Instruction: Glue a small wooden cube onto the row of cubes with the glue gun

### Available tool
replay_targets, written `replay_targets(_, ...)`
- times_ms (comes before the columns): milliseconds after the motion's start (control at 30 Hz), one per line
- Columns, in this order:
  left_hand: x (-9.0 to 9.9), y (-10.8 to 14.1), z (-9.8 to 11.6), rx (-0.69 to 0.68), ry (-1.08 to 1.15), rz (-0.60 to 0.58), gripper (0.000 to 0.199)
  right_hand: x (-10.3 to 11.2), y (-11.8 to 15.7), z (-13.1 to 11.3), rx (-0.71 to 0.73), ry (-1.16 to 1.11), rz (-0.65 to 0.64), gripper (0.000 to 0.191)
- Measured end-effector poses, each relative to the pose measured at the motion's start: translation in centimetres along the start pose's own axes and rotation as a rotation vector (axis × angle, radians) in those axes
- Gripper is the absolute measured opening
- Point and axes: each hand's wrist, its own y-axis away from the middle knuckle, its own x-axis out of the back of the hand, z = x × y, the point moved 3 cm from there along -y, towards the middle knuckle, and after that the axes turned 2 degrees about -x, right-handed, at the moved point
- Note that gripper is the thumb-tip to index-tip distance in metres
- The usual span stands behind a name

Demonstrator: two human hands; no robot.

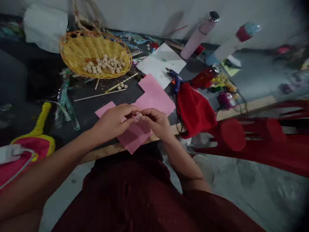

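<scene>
Left hand (pixel 116 121) and right hand (pixel 158 124) are pinching a piece (pixel 137 117) — apparently unfinished — above paper (pixel 154 96); cubes (pixel 112 65) are lying in the far-left basket (pixel 96 48).

small piece (pixel 137 116): pale pink and whitish, partly hidden, pinched by fingertips of left hand (pixel 114 121) and right hand (pixel 157 123), above pink paper | pink paper (pixel 154 98): flat, angular-edged, partly covered by hands, at the worktop's (pixel 88 111) near edge, one corner jutting past it; sheet count unclear
</scene>
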Motion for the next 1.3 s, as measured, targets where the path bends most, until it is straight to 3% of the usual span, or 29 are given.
replay_targets(200, -0.7, 0.1, 0.8, 0.015, 0.200, 0.177, 0.014, -0.1, 0.6, -0.4, -0.060, -0.087, -0.076, 0.044)
replay_targets(300, -0.9, 0.3, 1.2, 0.019, 0.267, 0.218, 0.012, 1.4, 0.0, -0.8, 0.002, 0.023, -0.125, 0.046)
replay_targets(367, -1.6, 0.8, 1.9, 0.004, 0.295, 0.175, 0.009, 4.3, -1.2, -1.1, 0.091, 0.233, -0.020, 0.046)
replay_targets(467, -3.6, 2.1, 3.5, -0.048, 0.350, -0.011, 0.009, 10.9, -4.0, -1.3, 0.165, 0.653, 0.331, 0.042)
replay_targets(567, -5.8, 3.3, 4.7, -0.110, 0.412, -0.124, 0.012, 16.8, -7.2, -0.8, 0.050, 0.994, 0.543, 0.032)
replay_targets(667, -7.2, 3.8, 4.9, -0.140, 0.464, -0.160, 0.014, 20.0, -9.8, -0.2, -0.156, 1.160, 0.581, 0.026)
replay_targets(767, -7.7, 3.9, 4.5, -0.125, 0.477, -0.184, 0.015, 20.6, -11.6, 0.2, -0.341, 1.214, 0.492, 0.039)
replay_targets(867, -7.8, 3.9, 4.0, -0.085, 0.489, -0.205, 0.016, 20.2, -12.7, 0.4, -0.415, 1.212, 0.475, 0.046)
replay_targets(1067, -8.1, 4.0, 3.3, 0.047, 0.532, -0.293, 0.021, 20.0, -13.4, 0.3, -0.382, 1.221, 0.558, 0.029)
replay_targets(1167, -8.2, 3.9, 3.1, 0.070, 0.546, -0.271, 0.022, 19.9, -12.7, 0.1, -0.348, 1.059, 0.626, 0.021)
replay_targets(1300, -8.3, 3.9, 2.9, 0.075, 0.553, -0.214, 0.022, 19.9, -11.6, -0.4, -0.350, 0.799, 0.678, 0.026)
